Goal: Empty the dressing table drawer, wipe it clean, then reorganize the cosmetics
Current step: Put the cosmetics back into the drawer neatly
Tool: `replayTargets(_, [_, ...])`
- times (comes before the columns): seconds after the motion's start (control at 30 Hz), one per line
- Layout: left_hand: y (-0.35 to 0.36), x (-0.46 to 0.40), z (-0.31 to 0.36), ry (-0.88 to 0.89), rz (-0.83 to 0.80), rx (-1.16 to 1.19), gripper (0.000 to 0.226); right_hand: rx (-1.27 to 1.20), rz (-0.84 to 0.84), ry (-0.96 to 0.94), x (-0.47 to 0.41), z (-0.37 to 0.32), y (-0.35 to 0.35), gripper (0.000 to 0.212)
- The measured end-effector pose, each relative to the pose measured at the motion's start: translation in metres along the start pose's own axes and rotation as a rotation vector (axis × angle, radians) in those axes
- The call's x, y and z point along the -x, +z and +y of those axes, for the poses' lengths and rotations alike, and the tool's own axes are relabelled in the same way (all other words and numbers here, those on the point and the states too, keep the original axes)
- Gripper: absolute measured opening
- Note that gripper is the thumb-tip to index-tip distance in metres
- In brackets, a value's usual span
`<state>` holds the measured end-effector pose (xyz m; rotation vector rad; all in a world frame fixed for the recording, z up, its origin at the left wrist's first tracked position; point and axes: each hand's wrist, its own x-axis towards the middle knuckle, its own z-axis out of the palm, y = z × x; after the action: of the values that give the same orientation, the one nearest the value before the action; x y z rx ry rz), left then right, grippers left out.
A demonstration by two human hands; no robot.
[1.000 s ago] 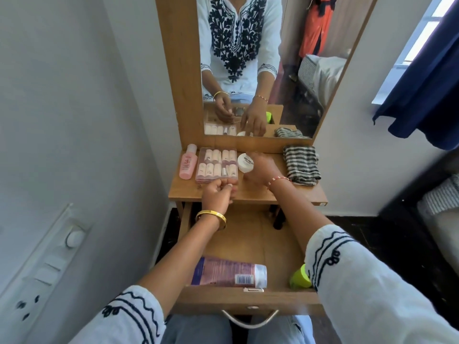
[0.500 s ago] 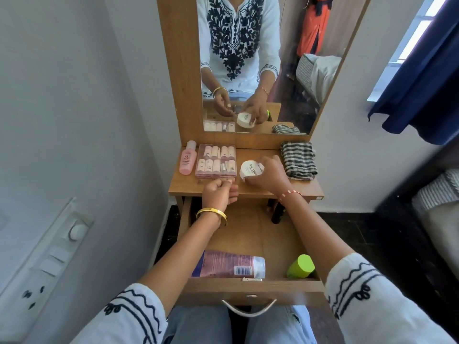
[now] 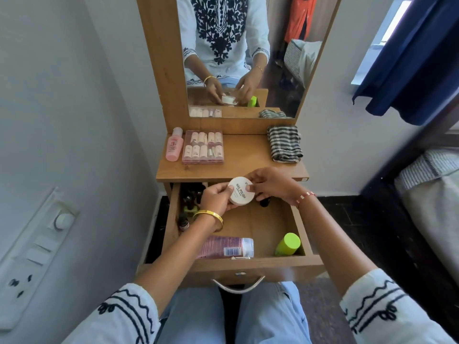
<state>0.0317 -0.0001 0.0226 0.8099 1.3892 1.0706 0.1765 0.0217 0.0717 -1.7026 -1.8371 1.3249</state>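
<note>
A round white jar (image 3: 242,194) labelled nail polish hangs over the back of the open wooden drawer (image 3: 263,225). My left hand (image 3: 216,198) grips its left side and my right hand (image 3: 272,183) pinches its right edge. In the drawer lie a pink tube (image 3: 224,247) with a white cap at the front, a lime-green capped bottle (image 3: 288,244) at the front right, and several small dark bottles (image 3: 190,201) at the back left. On the table top (image 3: 246,160) sit a pink bottle (image 3: 173,147), a clear box of small bottles (image 3: 203,147) and a folded striped cloth (image 3: 284,142).
A mirror (image 3: 243,55) rises behind the table top. A wall with a switch panel (image 3: 37,247) stands close on the left. A blue curtain (image 3: 422,58) and a bed (image 3: 432,194) are on the right. The drawer handle (image 3: 238,285) is above my knees.
My right hand lifted the white jar off the table top and brought it toward me over the drawer. My left hand left the table edge and took hold of the jar too.
</note>
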Motion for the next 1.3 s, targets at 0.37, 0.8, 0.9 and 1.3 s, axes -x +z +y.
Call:
replayTargets(0.37, [0.04,-0.013,-0.064,-0.218,-0.054,-0.256,0.022,0.177,0.141,0.358,-0.004,0.055,0.023,0.016])
replayTargets(0.8, [0.065,-0.045,-0.098,-0.308,-0.079,-0.5,0.036,0.561,0.261,0.301,-0.007,0.064,0.032,0.024])
replayTargets(0.9, [0.063,-0.054,-0.106,-0.315,-0.062,-0.465,0.031,0.587,0.253,0.29,-0.006,0.063,0.031,0.024])
replayTargets(1.3, [0.062,-0.026,-0.074,-0.264,-0.144,-0.314,0.021,0.651,0.233,0.319,-0.001,0.052,0.029,0.025])
